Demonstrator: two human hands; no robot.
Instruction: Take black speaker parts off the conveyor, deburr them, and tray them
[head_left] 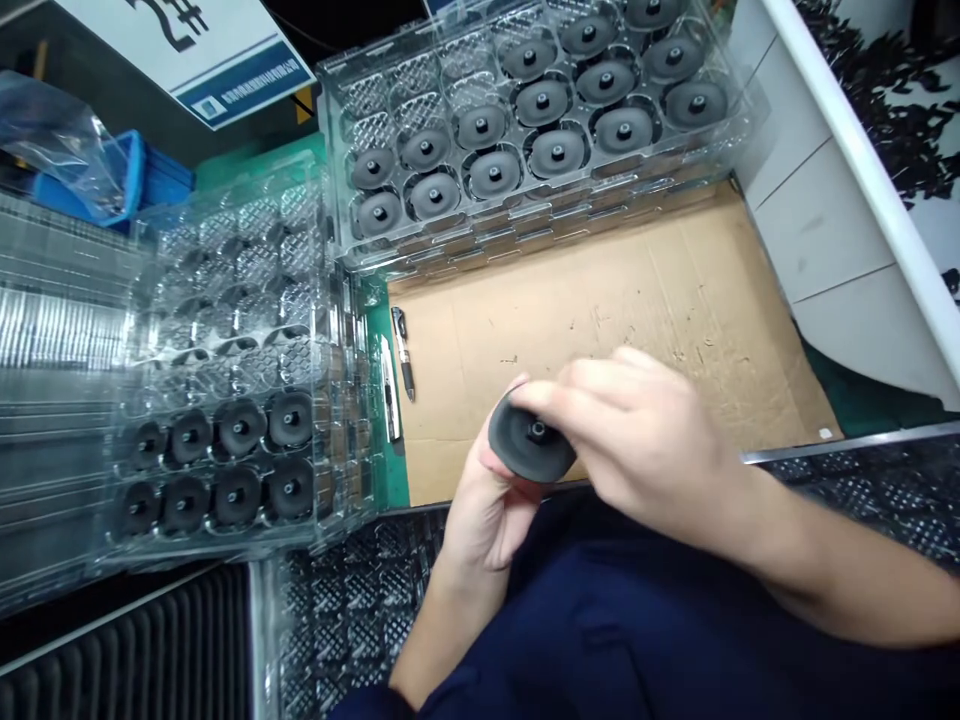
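A black round disc with a small raised hub (pixel 529 446) is held tilted above the near edge of the cardboard. My left hand (pixel 484 500) grips it from below and the left, with its fingers curled behind the rim. From the right, my right hand (pixel 637 435) reaches over with its thumb and fingers closed at the disc's upper rim. Whether something small sits between those fingers is hidden. Similar black discs fill part of a clear tray (pixel 517 205) at the back and a second clear tray (pixel 225 535) on the left.
A pen (pixel 403 355) and a white utility knife (pixel 389 390) lie at the left edge of the cardboard sheet (pixel 600 290). Small black parts (pixel 885 80) are heaped in a white bin (pixel 817 180) at right. A blue box (pixel 139 180) stands at back left.
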